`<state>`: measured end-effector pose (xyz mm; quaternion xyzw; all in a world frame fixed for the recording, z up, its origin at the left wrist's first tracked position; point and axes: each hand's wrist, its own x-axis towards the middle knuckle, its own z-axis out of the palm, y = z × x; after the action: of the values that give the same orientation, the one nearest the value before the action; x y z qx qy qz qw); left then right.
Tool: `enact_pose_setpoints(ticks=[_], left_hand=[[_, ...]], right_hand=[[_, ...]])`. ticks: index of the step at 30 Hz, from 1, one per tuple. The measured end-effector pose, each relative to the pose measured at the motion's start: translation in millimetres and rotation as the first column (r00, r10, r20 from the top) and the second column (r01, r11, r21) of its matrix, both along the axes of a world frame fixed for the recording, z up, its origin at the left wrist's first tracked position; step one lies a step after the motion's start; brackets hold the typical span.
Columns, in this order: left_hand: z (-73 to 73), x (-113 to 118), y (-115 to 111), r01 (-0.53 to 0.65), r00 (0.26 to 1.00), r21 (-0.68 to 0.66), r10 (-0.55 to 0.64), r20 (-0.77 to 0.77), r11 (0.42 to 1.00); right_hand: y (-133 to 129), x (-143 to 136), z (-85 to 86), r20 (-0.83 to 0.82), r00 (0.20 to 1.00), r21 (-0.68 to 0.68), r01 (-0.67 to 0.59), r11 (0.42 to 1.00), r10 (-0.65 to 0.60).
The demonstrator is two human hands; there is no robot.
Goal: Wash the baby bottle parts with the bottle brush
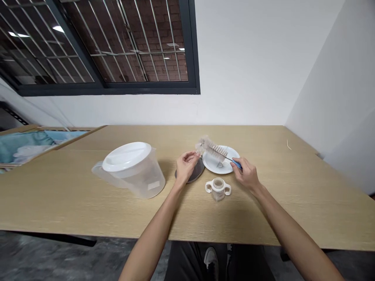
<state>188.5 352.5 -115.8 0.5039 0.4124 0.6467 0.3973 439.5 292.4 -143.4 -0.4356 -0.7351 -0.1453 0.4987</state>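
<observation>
My right hand (247, 171) is closed round the blue handle of a bottle brush (215, 149) with pale bristles. The brush slants up to the left, its head over the white plate (207, 166). By the brush's tip, my left hand (186, 164) has thumb and fingers pinched together. Something small and clear seems to be between them, too small to name. Below that hand lies a dark round mat (197, 174). Closer to me stands a small clear baby bottle (218, 191) with two white handles and an open top. Small clear or white parts lie on the plate, partly hidden by the brush.
Left of my hands stands a translucent pitcher (143, 175) with a white lid, its handle pointing left. A thin pale strip (288, 144) lies at the back right of the wooden table (293, 195). Beyond the table's left side is a box (43, 146) holding bluish bags or cloths.
</observation>
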Motion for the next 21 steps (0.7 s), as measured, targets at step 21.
enact_pose_setpoints(ticks=[21], left_hand=[[-6.9,0.9,-5.6,0.004,0.974,0.228,0.047,-0.220,0.974]], right_hand=[[3.3,5.5,-2.0,-0.041,0.989,-0.048,0.140,0.989,-0.142]])
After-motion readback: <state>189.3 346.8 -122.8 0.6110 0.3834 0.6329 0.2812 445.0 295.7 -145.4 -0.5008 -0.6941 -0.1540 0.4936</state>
